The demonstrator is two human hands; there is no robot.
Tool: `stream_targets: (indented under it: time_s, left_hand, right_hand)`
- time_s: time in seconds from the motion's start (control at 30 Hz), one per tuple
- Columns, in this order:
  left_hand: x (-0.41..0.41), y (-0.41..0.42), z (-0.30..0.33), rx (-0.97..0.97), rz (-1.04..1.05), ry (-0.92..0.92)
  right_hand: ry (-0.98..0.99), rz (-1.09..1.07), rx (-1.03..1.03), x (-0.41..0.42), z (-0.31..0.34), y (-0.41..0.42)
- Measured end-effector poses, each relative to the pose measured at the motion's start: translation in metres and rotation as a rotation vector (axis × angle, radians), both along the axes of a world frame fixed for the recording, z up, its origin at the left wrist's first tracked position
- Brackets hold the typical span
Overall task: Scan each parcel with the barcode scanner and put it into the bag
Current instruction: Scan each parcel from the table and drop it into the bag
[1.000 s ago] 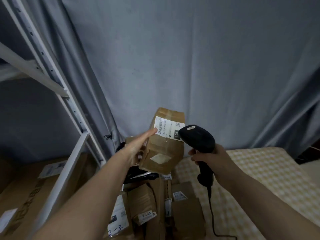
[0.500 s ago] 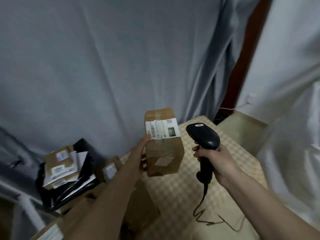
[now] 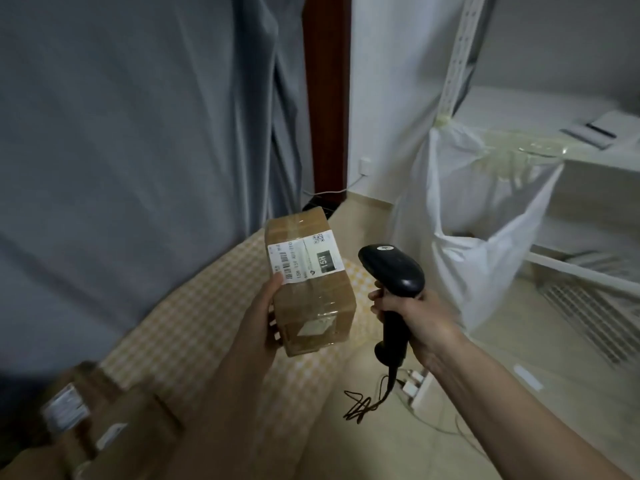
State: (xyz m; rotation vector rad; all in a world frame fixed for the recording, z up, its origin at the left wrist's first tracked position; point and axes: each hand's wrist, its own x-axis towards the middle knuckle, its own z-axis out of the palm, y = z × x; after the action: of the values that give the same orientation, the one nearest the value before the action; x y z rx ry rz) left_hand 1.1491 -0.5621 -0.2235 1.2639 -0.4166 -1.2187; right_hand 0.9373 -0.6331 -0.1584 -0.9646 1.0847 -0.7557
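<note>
Left hand (image 3: 258,322) clasps the parcel (image 3: 309,285) aloft past the table's (image 3: 194,327) right edge, right hand (image 3: 417,323) curled around the scanner (image 3: 394,285); a one-sided hold could slip before reaching the bag (image 3: 485,216).

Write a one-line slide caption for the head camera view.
Left hand holds a labelled cardboard parcel beside the barcode scanner gripped in the right hand, white bag hanging open behind.
</note>
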Motion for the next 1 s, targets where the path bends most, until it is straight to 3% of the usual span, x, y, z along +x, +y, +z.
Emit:
stream_targets:
  time_s: [0.43, 0.9, 1.0]
  left_hand:
    - [-0.072, -0.123, -0.028, 0.137, -0.155, 0.044]
    - [-0.101, -0.338, 0.005, 0.034, -0.577, -0.167]
    - [-0.115, -0.366, 0.004, 0.066, -0.668, -0.131]
  right_hand:
    - [-0.068, -0.188, 0.084, -0.08, -0.022, -0.093]
    - [-0.02, -0.386, 0.019, -0.093, -0.016, -0.267]
    - [-0.031, -0.444, 0.034, -0.105, -0.02, -0.291]
